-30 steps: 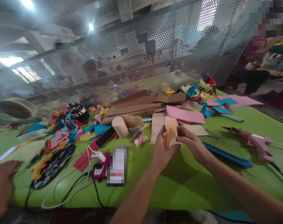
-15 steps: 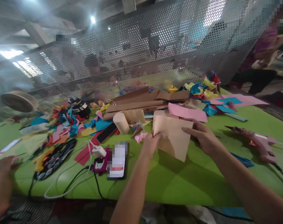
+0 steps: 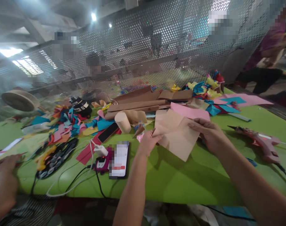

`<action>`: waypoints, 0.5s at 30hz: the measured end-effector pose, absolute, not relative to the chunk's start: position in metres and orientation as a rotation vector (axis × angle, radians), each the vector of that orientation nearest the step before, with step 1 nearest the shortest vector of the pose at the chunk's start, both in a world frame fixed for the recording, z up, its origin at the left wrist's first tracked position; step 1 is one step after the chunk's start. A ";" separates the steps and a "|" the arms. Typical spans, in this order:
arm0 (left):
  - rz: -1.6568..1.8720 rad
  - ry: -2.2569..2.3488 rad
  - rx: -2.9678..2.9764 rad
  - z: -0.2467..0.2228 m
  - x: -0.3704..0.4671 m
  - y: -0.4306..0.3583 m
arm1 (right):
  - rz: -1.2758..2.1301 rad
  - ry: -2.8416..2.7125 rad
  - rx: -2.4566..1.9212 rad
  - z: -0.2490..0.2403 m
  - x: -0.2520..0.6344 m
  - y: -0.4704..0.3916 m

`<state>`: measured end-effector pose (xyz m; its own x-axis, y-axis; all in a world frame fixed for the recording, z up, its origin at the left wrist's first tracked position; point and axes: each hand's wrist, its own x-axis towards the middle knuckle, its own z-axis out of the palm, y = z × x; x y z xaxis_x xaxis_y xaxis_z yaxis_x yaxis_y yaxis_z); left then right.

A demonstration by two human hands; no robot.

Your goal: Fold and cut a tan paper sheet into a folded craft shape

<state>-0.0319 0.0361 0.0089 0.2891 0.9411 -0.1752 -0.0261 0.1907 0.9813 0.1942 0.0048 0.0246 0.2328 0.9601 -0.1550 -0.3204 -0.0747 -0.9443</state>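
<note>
– Unfolded now, the paper sheet [image 3: 179, 138] spreads wide between the left hand [image 3: 148, 142] and the right hand [image 3: 208, 135], which have drawn apart since the narrow, folded piece of a second ago.

– How does each one hold it?

– By the edges. The left pinches the left side between thumb and fingers; the right grips the upper right side the same way. Neither is free.

– And the sheet itself?

– Pale beige, with creases running across it. It's tilted, one corner pointing down toward the wearer, above the green table [image 3: 171, 185]. Whether any of it touches the surface, I can't tell.

– What's around it?

– Just behind it, another beige sheet [image 3: 159, 116] and a curved pink sheet [image 3: 192, 111]. Near the left hand, a pale cylinder [image 3: 122, 122] and a phone [image 3: 120, 160] with its screen lit. Right of the right forearm lies a pink glue gun [image 3: 265, 141], well apart from the paper.

– Anyone else at the table?

– A co-worker's hand [image 3: 5, 179] at the far left edge. What it holds, if anything, is too blurred to tell.
</note>
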 end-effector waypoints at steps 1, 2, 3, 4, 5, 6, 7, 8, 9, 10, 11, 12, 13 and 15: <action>0.905 1.062 1.162 0.009 -0.032 0.037 | 1.247 -0.745 -1.169 0.025 0.194 0.004; 0.919 1.078 1.162 0.010 -0.033 0.037 | 1.266 -0.754 -1.170 0.025 0.194 0.004; 0.930 1.088 1.159 0.010 -0.033 0.037 | 1.288 -0.761 -1.168 0.025 0.194 0.004; 0.941 1.093 1.153 0.011 -0.033 0.037 | 1.310 -0.768 -1.165 0.025 0.194 0.003; 0.949 1.094 1.149 0.012 -0.034 0.037 | 1.327 -0.777 -1.163 0.025 0.194 0.003; 0.956 1.091 1.149 0.013 -0.035 0.037 | 1.338 -0.784 -1.161 0.024 0.194 0.003; 0.960 1.084 1.153 0.015 -0.035 0.037 | 1.343 -0.790 -1.161 0.024 0.195 0.003; 0.961 1.075 1.159 0.016 -0.036 0.037 | 1.343 -0.792 -1.161 0.023 0.196 0.003; 0.963 1.064 1.163 0.017 -0.037 0.037 | 1.339 -0.792 -1.165 0.022 0.196 0.004; 0.968 1.054 1.162 0.018 -0.037 0.037 | 1.335 -0.790 -1.171 0.021 0.197 0.005; 0.976 1.043 1.155 0.019 -0.038 0.037 | 1.328 -0.786 -1.173 0.020 0.198 0.005; 0.988 1.030 1.140 0.020 -0.038 0.038 | 1.318 -0.782 -1.172 0.019 0.199 0.006; 1.002 1.011 1.123 0.020 -0.039 0.038 | 1.304 -0.782 -1.167 0.019 0.200 0.007; 1.027 0.969 1.092 0.021 -0.040 0.038 | 1.271 -0.806 -1.152 0.019 0.201 0.007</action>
